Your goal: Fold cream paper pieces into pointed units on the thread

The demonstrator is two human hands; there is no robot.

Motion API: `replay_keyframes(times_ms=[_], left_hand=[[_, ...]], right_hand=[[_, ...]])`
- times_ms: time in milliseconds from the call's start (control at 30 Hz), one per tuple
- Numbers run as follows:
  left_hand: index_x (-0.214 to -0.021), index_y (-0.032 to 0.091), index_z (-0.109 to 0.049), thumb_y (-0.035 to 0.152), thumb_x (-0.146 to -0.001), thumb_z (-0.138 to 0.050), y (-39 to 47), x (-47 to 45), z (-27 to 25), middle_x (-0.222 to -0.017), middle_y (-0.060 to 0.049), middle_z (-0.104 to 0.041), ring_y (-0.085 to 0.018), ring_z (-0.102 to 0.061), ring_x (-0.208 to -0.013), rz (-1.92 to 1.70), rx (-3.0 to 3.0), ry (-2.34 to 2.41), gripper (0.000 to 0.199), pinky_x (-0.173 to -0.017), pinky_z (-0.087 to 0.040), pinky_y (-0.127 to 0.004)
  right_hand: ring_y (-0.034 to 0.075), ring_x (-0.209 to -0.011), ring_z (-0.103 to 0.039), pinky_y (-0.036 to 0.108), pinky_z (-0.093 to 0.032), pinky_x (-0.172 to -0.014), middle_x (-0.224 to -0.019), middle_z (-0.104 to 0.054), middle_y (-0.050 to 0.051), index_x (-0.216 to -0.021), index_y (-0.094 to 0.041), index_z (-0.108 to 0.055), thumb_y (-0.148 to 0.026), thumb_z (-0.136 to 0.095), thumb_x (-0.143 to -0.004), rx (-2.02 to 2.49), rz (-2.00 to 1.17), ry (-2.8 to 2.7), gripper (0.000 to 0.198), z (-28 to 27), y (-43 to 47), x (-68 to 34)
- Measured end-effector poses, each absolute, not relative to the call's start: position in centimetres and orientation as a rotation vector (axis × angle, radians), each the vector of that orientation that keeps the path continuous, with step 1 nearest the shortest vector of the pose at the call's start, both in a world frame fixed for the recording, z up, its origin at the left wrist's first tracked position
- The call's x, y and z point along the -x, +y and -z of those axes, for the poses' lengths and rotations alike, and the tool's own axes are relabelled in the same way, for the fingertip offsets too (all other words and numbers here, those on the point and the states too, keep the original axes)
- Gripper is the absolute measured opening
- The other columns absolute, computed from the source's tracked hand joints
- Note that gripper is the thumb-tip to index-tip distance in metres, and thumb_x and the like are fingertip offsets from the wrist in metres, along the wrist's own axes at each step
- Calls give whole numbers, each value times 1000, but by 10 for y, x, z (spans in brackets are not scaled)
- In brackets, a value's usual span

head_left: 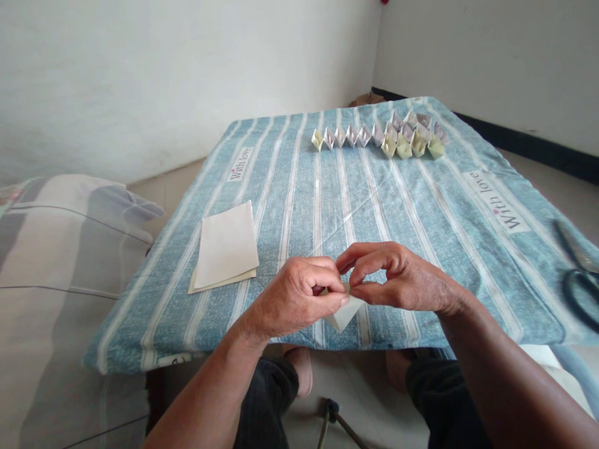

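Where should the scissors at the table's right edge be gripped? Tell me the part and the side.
Grip the scissors by the dark handle loops, which lie nearest the person, with the blades pointing away up the striped cloth. Coming from the near right with the right hand likely suits; it now pinches folded paper.

Folded white paper piece [345,313], pinched above table edge.
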State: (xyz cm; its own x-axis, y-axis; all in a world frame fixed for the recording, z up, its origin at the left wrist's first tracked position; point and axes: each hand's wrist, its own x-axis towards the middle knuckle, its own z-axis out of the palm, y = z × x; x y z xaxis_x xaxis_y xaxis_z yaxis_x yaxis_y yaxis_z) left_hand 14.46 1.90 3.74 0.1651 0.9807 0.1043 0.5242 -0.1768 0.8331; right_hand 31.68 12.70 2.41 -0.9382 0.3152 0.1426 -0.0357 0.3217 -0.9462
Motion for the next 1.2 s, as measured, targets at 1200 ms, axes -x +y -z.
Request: replay_keyframes(times_ms=[1200], left_hand=[[-67,14,-70,14,-73,-70,15,-122,-39,-68,1,-59,-7,-45,-55,-796,-1663,1309,5,-52,-37,-21]], right_hand=[[16,-84,-67,26,-50,-71,-93,-72,6,-72,-16,-67,-13,-70,-77,251,-1662,-2117,6,-21,141,-336]])
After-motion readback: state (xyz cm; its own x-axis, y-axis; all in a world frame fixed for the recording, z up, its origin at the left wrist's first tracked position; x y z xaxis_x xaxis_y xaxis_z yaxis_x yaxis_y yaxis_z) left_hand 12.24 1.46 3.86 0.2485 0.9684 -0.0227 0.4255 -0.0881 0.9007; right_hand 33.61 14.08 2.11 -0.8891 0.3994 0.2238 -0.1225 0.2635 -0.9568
